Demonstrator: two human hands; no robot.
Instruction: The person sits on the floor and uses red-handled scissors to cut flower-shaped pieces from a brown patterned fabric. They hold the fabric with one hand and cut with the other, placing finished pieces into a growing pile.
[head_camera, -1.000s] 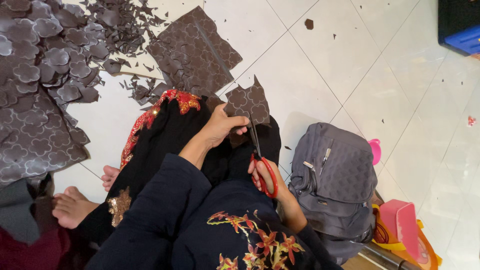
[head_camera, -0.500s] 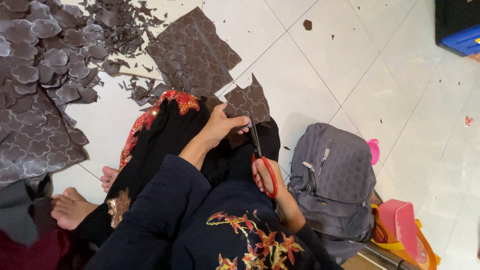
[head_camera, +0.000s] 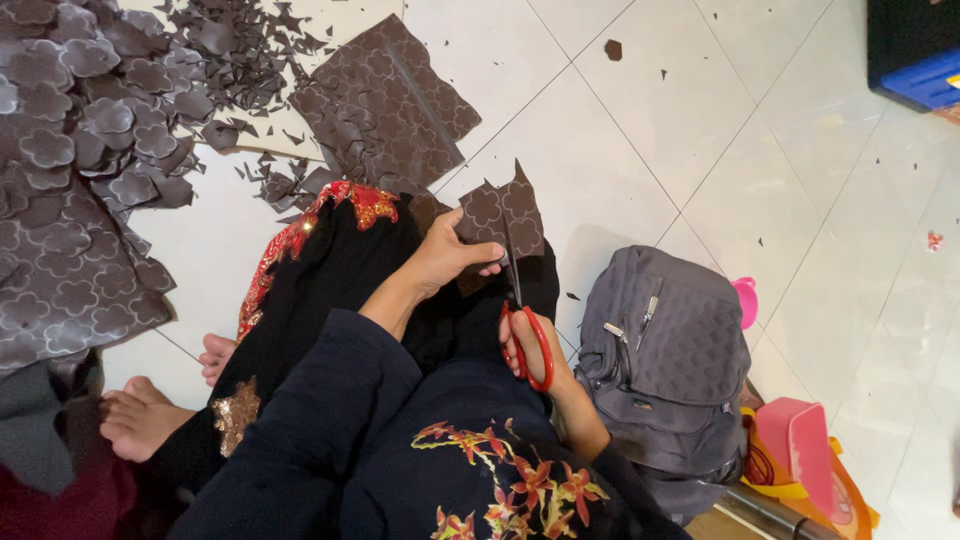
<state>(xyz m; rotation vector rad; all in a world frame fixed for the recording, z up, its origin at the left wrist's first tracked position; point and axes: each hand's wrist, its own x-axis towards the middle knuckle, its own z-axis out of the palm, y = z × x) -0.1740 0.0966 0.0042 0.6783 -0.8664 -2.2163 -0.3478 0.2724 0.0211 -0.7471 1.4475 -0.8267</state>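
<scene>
Brown embossed material, a small piece (head_camera: 505, 212) patterned with flower shapes, sits just above the middle of the frame, pinched in the left hand (head_camera: 447, 258), whose thumb and fingers are closed on its lower left edge. Below it, the right hand (head_camera: 528, 350) has its fingers curled through the red handles of a pair of scissors (head_camera: 520, 300), and the dark blades run up across the piece; how far apart the blades stand cannot be told.

Compared with half a second ago, the scissors stand more nearly upright and the piece has barely shifted.

At upper left lies a heap of cut flower shapes (head_camera: 90, 110) among dark offcuts, with a larger embossed sheet (head_camera: 385, 100) at top centre on the white tiled floor (head_camera: 650, 140). A grey backpack (head_camera: 665, 360), zipped shut, stands at lower right, just beside the right forearm; its contents are hidden.
</scene>
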